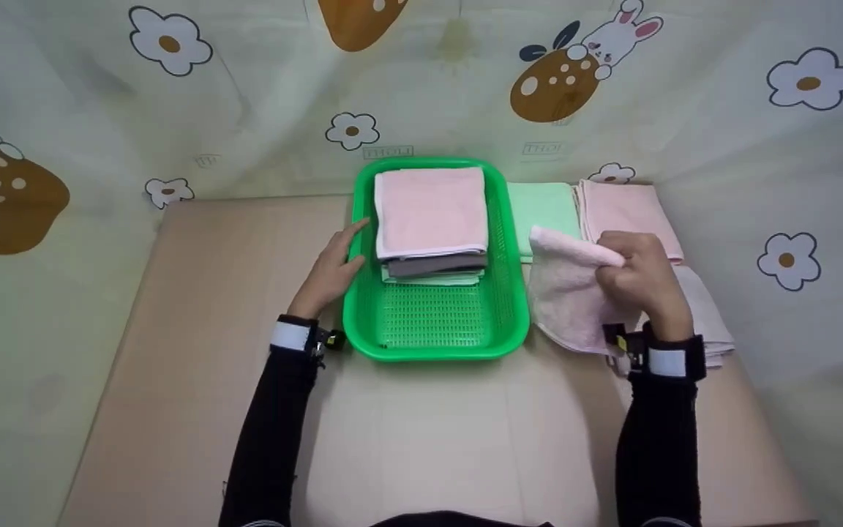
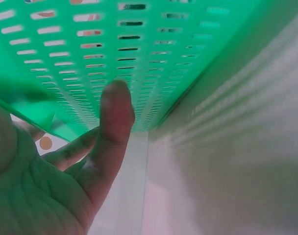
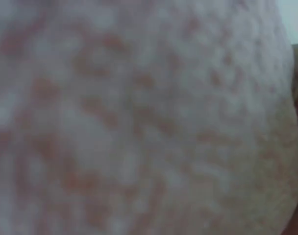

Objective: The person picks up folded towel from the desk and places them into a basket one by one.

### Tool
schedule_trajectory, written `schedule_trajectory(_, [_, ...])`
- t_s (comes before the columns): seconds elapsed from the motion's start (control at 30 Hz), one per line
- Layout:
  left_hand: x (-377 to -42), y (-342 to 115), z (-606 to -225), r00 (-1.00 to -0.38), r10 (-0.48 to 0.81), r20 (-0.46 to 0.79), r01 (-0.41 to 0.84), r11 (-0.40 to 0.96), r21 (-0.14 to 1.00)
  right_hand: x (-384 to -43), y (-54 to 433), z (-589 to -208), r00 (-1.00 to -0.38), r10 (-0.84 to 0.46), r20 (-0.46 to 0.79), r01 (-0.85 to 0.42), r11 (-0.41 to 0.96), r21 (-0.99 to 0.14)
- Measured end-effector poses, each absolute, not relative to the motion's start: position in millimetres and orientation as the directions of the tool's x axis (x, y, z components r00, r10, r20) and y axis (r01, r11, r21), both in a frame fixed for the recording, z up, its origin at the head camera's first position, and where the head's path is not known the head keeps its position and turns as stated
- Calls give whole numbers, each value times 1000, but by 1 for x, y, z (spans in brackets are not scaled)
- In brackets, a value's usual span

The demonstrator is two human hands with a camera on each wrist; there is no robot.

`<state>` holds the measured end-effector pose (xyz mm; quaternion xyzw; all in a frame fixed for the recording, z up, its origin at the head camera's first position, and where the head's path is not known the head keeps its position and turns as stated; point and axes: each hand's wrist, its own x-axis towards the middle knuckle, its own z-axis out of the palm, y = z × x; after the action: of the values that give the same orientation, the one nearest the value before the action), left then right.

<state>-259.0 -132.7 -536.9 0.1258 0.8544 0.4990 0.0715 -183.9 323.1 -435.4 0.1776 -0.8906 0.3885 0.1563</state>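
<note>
Holding up a draped pale-pink terry cloth (image 1: 568,304), gripped in right hand (image 1: 637,274); touching, with left hand (image 1: 330,271) (loosely spread), green oblong plastic basket (image 1: 436,353) left of grip; next, probably straighten.

I have room over the tabletop (image 1: 421,432), lower centre; the green basket (image 1: 436,353) blocks the middle, the raised cloth (image 1: 569,304) centre-right.

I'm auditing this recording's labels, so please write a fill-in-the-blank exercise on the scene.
A pink cloth is gripped by the ____ hand.
The other hand is at a basket colored ____.
Inside, the stack's top cloth is colored ____.
Outside, the folded cloth lying closest to the basket is colored ____.

right; green; pink; light green
</note>
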Motion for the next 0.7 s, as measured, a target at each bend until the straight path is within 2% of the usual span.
schedule_trajectory(0.13, [-260, -131, -534, -957, 290, -11, 140, 494, 858, -181, 326, -425, -841, -136, 524, -505, 545, -669])
schedule_trajectory(0.3, [-259, -132, -528, -956, 291, -15, 155, 551, 820, -183, 320, -424, -846, -53, 530, -491, 462, -738])
schedule_trajectory(0.43, [-254, -134, -518, -970, 237, 57, 201, 649, 733, -185, 302, -420, -840, -95, 534, -524, 396, -754])
schedule_trajectory(0.53, [-246, -131, -501, -969, 198, 146, 244, 687, 685, -185, 280, -415, -806, -148, 573, -583, 360, -728])
schedule_trajectory(0.63, [-233, -124, -481, -951, 241, 195, 307, 638, 707, -183, 254, -411, -764, -177, 620, -639, 333, -693])
schedule_trajectory(0.7, [-222, -118, -468, -926, 319, 199, 355, 567, 743, -181, 235, -410, -736, -196, 648, -673, 317, -668])
